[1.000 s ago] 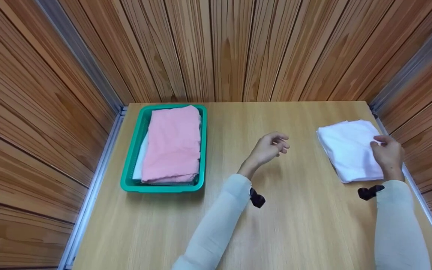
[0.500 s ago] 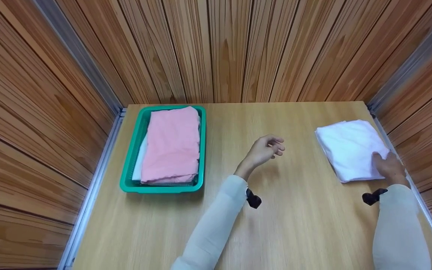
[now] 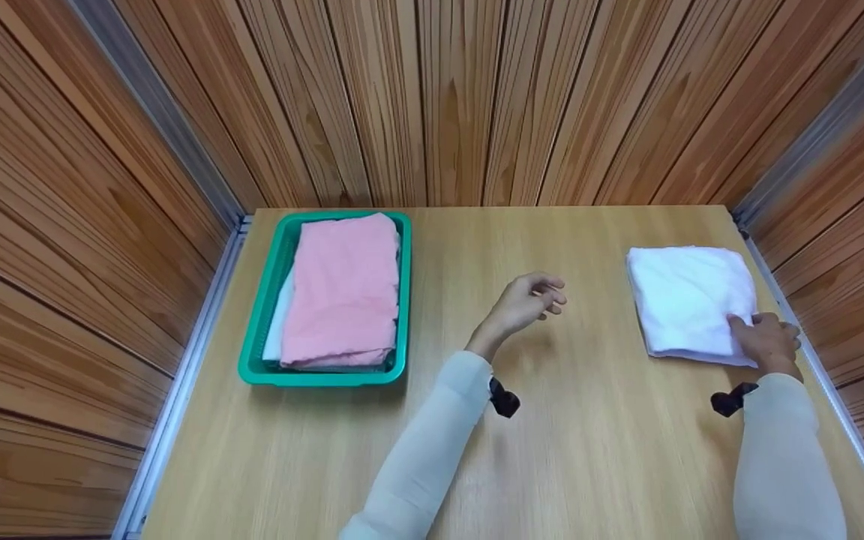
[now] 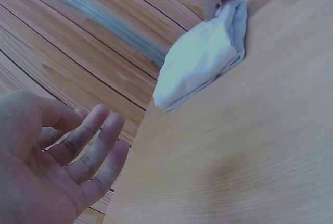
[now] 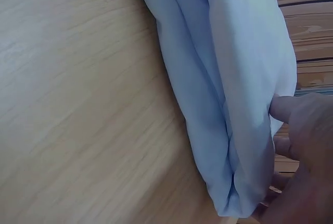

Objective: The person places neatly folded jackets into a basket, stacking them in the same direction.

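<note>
A folded white cloth [image 3: 691, 300] lies on the right side of the wooden table. At its near right corner my right hand [image 3: 768, 343] grips the edge. In the right wrist view the thumb [image 5: 283, 108] presses the upper fold, the other fingers lie along the side, and the layers of the cloth [image 5: 244, 78] show at its near edge. My left hand [image 3: 523, 304] hovers over the middle of the table, holding nothing. Its fingers are loosely bent in the left wrist view, with the palm [image 4: 36, 187] facing the camera.
On the left stands a green plastic basket [image 3: 247, 367] with a folded pink cloth [image 3: 342, 289] on top and a whitish cloth [image 3: 279, 322] beneath it. Wood-panelled walls [image 3: 454, 105] enclose the back and sides, and metal rails [image 3: 177, 405] run along the table's side edges.
The white cloth has turned slightly and shifted left, its near edge now squarer to the table. My right hand moved down along its right side, then left with it. The left hand barely moved.
</note>
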Available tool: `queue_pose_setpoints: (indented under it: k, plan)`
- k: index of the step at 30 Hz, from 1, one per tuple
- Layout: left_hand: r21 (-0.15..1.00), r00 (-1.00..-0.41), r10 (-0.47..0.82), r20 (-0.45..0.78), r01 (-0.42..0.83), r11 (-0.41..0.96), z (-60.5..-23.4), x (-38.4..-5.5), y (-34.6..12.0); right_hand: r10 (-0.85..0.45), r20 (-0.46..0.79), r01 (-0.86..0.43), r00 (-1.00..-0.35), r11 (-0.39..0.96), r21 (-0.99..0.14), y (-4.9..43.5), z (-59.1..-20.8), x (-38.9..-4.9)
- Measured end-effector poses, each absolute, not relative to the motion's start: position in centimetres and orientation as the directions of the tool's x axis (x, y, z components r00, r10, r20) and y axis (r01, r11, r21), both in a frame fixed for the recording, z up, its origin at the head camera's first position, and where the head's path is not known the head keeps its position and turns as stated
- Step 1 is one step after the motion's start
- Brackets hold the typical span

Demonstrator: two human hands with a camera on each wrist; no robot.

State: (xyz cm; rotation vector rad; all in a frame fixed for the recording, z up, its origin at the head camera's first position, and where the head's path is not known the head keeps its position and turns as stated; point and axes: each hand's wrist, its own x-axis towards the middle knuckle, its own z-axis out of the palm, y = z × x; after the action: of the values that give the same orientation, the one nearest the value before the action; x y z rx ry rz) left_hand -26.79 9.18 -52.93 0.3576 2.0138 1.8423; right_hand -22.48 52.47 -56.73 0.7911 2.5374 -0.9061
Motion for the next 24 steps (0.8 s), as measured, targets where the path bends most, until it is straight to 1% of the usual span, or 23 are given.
queue_pose_setpoints:
  k: [7,11,18,24]
  plan:
    - [0.991,-0.897,0.425,-0.125,-0.090,0.102,-53.3,-27.0,8.8,0.390,-0.508,0.639,-0.768,0.521,-0.565,52.7,-57.2,-22.7]
    - [0.990,-0.897,0.421,-0.132,-0.102,0.094,-53.8,-27.2,8.4,0.392,-0.468,0.610,-0.792,0.511,-0.606,51.8,-57.4,-23.2]
    - [0.988,-0.907,0.391,-0.155,-0.132,0.086,-55.0,-27.5,7.5,0.339,-0.415,0.535,-0.844,0.489,-0.689,48.4,-57.9,-23.9]
    - [0.977,-0.906,0.365,-0.212,-0.191,0.096,-56.0,-27.7,6.9,0.299,-0.418,0.514,-0.858,0.509,-0.691,45.4,-58.5,-24.9]
